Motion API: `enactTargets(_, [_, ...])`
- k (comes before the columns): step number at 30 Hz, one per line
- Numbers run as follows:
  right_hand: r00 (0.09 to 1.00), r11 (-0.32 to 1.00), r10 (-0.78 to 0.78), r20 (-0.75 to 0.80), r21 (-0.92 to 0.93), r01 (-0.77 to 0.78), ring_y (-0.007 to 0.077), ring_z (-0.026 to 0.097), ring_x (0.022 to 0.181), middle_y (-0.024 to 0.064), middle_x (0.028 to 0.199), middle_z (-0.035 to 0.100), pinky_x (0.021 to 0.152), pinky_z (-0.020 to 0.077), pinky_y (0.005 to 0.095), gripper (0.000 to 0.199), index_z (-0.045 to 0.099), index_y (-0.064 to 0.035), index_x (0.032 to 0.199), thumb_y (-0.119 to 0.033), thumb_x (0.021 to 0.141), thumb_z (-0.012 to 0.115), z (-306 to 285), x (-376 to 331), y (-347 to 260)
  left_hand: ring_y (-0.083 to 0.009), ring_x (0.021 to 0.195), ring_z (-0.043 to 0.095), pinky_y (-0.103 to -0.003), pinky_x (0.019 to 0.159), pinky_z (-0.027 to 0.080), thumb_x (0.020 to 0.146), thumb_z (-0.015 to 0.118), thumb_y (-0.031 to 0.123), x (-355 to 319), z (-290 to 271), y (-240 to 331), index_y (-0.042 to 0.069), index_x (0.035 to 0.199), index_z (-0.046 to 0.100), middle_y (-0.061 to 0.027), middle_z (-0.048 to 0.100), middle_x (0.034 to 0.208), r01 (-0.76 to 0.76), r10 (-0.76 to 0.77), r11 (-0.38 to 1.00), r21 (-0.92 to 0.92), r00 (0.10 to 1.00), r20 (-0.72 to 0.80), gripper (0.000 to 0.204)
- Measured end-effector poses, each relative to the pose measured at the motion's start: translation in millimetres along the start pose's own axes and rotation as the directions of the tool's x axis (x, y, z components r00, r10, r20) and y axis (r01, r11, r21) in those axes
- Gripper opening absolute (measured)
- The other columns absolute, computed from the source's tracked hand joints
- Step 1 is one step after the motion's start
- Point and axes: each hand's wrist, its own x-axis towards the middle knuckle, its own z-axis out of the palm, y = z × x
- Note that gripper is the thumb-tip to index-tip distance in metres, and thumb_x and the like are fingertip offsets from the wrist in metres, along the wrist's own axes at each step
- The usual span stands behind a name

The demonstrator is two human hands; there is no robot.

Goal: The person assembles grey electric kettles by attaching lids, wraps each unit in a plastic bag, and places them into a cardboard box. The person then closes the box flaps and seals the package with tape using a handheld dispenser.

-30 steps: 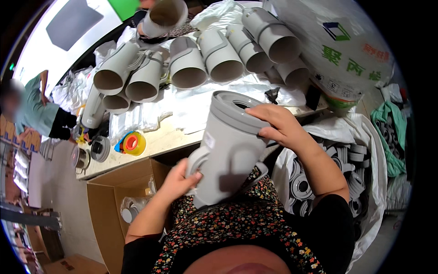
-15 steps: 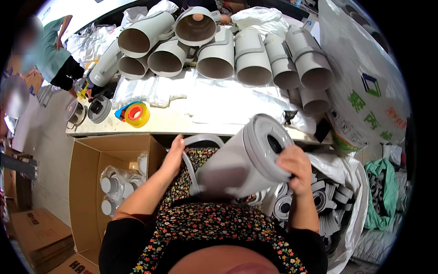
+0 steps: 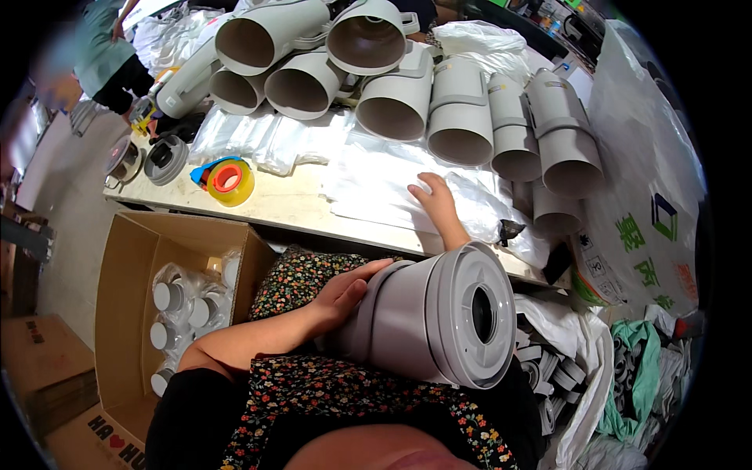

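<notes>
A large grey tumbler [image 3: 392,313] lies tilted across my lap, its round lid [image 3: 464,317] facing right with a dark opening in it. My left hand [image 3: 348,294] rests against its side by the grey handle band and steadies it. Beyond the tumbler, my right hand [image 3: 437,202] is stretched over the table, fingers apart and holding nothing. Under and beside that hand lie flat white sheets or bags [image 3: 384,196] and clear plastic bags [image 3: 478,207]. My right forearm is partly hidden behind the lid.
Several lidless grey tumblers [image 3: 392,110] are stacked along the table's back. Yellow tape [image 3: 235,194] and a loose grey lid [image 3: 165,160] sit at left. A cardboard box [image 3: 117,313] of bagged bottles stands left; a sack of grey parts [image 3: 548,376] at right. A person [image 3: 106,55] stands far left.
My right hand has left the lid and reached forward over the table. My left hand has moved from beside the handle onto the tumbler, which now lies lower and flatter.
</notes>
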Motion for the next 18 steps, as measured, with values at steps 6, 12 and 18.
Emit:
enactTargets(6, [0.942, 0.828, 0.178, 0.286, 0.474, -0.3, 0.0086, 0.048, 0.075, -0.0019, 0.077, 0.055, 0.075, 0.0385, 0.0229, 0.024, 0.059, -0.0031, 0.079, -0.022, 0.091, 0.05, 11.9, -38.6, -38.5, -0.0267, 0.125, 0.038, -0.033, 0.104, 0.026, 0.089, 0.029, 0.061, -7.3, -7.5, -2.9, -0.006, 0.13, 0.038, -0.0185, 0.043, 0.132, -0.027, 0.028, 0.999, 0.041, 0.999, -0.037, 0.079])
enactTargets(12, [0.82, 0.317, 0.071, 0.567, 0.767, -0.558, 0.0089, 0.054, 0.07, 0.0032, 0.08, 0.059, 0.062, 0.043, 0.0212, 0.016, 0.054, -0.0072, 0.087, -0.023, 0.089, 0.056, -48.2, -100.0, -95.7, -0.0186, 0.111, 0.047, -0.03, 0.098, 0.033, 0.091, 0.045, 0.044, 1.6, 10.5, 3.1, -0.004, 0.124, 0.038, -0.0133, 0.052, 0.116, 0.044, -0.049, 0.965, -0.259, 0.999, -0.013, 0.059])
enactTargets(18, [0.86, 0.193, 0.079, 0.504, 0.839, -0.509, 0.0104, 0.055, 0.068, 0.0016, 0.078, 0.056, 0.06, 0.0456, 0.0254, 0.035, 0.05, -0.0075, 0.092, -0.041, 0.088, 0.055, -59.6, -100.2, -94.2, -0.0132, 0.075, 0.049, -0.023, 0.07, 0.041, 0.081, 0.063, 0.014, 80.7, 17.1, 27.8, 0.004, 0.102, 0.051, -0.0048, 0.05, 0.086, -0.08, 0.099, 0.944, 0.32, 0.994, -0.044, 0.027])
